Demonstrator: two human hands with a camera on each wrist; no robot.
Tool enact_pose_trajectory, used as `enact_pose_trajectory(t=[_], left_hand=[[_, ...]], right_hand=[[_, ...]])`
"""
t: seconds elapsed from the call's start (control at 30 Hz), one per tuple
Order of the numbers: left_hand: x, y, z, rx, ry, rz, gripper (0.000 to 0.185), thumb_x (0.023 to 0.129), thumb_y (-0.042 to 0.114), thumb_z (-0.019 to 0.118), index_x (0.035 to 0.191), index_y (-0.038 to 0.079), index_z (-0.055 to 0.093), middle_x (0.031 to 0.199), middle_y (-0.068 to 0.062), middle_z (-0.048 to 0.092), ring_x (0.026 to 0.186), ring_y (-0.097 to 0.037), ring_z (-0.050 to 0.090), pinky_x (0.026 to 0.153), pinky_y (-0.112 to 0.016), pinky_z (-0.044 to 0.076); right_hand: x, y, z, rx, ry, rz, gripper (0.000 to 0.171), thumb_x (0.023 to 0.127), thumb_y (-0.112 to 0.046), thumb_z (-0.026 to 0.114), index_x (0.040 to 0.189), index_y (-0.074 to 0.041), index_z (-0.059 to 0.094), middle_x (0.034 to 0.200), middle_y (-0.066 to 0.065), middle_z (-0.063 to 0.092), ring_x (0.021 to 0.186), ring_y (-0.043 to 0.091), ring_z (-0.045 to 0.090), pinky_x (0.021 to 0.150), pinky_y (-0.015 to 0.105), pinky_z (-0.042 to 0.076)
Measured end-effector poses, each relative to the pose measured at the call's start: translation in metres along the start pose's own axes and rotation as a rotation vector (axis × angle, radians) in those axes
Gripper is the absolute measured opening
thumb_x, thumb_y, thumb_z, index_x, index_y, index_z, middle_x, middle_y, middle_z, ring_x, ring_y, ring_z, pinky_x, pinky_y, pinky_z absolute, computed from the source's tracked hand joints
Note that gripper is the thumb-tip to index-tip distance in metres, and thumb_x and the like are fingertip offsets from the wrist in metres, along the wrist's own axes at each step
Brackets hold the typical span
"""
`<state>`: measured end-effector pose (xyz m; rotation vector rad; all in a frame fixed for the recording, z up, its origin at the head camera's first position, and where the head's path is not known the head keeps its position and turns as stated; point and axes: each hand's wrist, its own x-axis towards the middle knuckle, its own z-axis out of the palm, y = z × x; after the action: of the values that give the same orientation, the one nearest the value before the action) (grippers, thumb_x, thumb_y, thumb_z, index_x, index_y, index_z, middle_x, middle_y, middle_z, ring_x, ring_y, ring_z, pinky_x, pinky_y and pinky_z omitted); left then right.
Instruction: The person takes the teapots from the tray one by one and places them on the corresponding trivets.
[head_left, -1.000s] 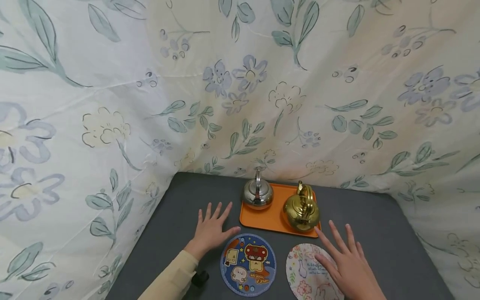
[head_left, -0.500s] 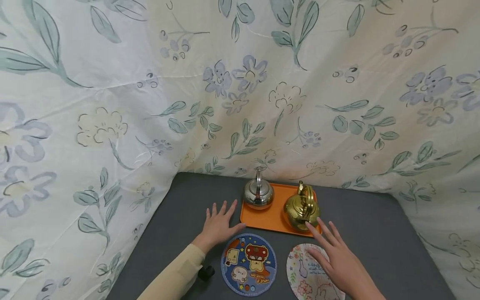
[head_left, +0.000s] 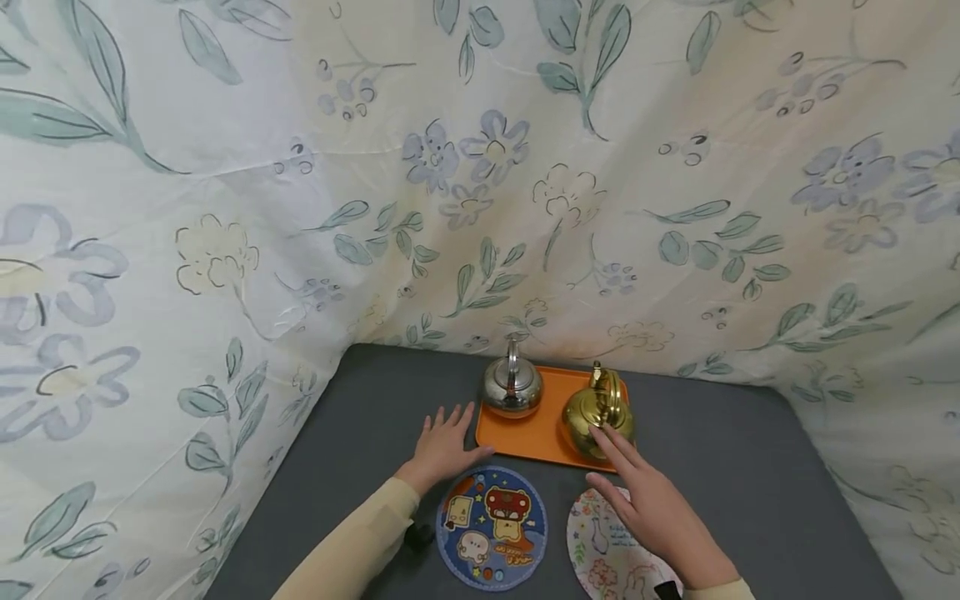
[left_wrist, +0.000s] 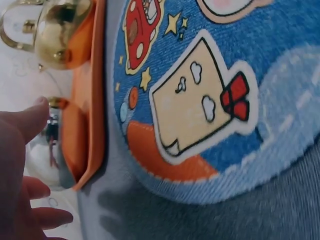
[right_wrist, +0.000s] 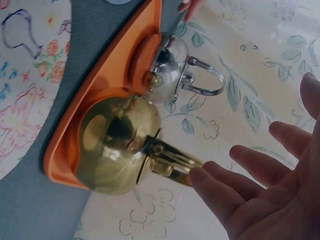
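The shiny gold metal kettle [head_left: 598,410] stands upright on the right end of the flat orange plastic tray [head_left: 529,434], its handle arching from front to back. The right hand [head_left: 651,510] reaches it with fingers [right_wrist: 215,187] straight, touching the handle. The left hand [head_left: 444,447] lies flat on the grey worktop [head_left: 750,467], beside the tray's left edge, fingers spread.

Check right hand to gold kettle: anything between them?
Nothing visible. The right hand reaches open-fingered toward the gold kettle on the orange tray; its fingertips are right at the handle. The silver kettle stands off to the side.
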<state>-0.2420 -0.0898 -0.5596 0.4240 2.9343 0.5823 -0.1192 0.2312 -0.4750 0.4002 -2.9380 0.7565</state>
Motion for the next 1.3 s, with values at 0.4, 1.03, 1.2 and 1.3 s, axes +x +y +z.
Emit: enact_pose_trajectory(t=[0.4,1.03,1.2,1.3], left_hand=[[0.026,-0.007,0.020,0.038,-0.024,-0.033,0.095,0.090,0.069,0.060,0.160,0.013,0.030,0.161,-0.012,0.038,0.149,-0.047,0.027,0.120,-0.062,0.020],[0.029,0.003,0.026,0.086,-0.018,-0.015,0.092,0.088,0.072,0.059,0.158,0.015,0.038,0.158,-0.011,0.044,0.146,-0.054,0.028,0.119,-0.063,0.024],[0.026,0.000,0.024,0.092,-0.014,-0.001,0.093,0.088,0.072,0.059,0.158,0.014,0.038,0.157,-0.012,0.045,0.146,-0.053,0.028,0.118,-0.064,0.025],[0.024,-0.001,0.023,0.085,-0.019,0.000,0.093,0.088,0.071,0.060,0.158,0.015,0.038,0.157,-0.012,0.045,0.147,-0.053,0.028,0.117,-0.065,0.025]], right_hand=[[0.016,-0.010,0.001,0.025,-0.002,-0.024,0.073,0.103,-0.052,0.050,0.163,-0.025,0.020,0.165,0.015,0.028,0.133,0.045,0.052,0.096,0.064,0.048],[0.049,-0.017,0.010,0.038,0.041,-0.004,0.084,0.102,-0.053,0.052,0.160,-0.001,0.023,0.162,0.025,0.029,0.140,0.047,0.042,0.106,0.063,0.042],[0.062,-0.023,0.015,0.066,0.080,-0.002,0.084,0.102,-0.052,0.052,0.159,0.003,0.023,0.161,0.026,0.030,0.142,0.046,0.040,0.108,0.062,0.040],[0.071,-0.027,0.018,0.069,0.109,-0.015,0.082,0.102,-0.049,0.055,0.156,0.006,0.028,0.158,0.028,0.034,0.140,0.045,0.043,0.109,0.060,0.040]])
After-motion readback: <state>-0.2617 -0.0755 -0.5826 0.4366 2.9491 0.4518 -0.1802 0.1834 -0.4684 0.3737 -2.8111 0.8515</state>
